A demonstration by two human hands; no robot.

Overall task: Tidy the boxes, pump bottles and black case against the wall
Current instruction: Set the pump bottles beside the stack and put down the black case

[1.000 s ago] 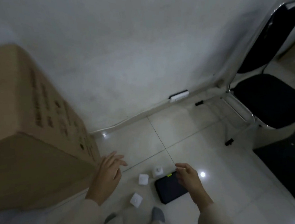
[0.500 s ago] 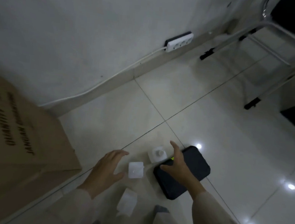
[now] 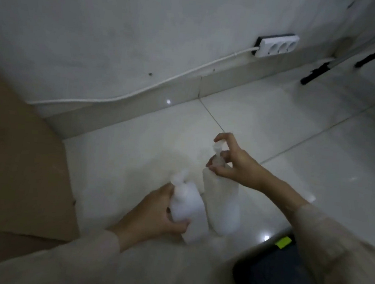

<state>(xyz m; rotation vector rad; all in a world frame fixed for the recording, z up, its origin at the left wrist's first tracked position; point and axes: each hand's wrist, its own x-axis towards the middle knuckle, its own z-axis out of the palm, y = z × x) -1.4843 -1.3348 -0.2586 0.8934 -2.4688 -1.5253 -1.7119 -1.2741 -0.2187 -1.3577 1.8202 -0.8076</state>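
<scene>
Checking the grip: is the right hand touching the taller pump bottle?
Touching. The head view shows the right hand pinching the neck and pump of the taller pump bottle.

The left pump bottle (image 3: 185, 206) is motion-blurred, its pump head indistinct, its lower body hidden by the left hand (image 3: 153, 216). The black case (image 3: 276, 278) is cut off by the bottom edge and partly covered by the right sleeve (image 3: 331, 251). The cardboard box (image 3: 17, 161) runs off the left edge.

A pale, glossy tiled floor (image 3: 274, 117) runs up to the wall. On it, a cardboard box (image 3: 17, 161) fills the left side and a black case (image 3: 276, 278) lies near the bottom edge, right of centre.
</scene>
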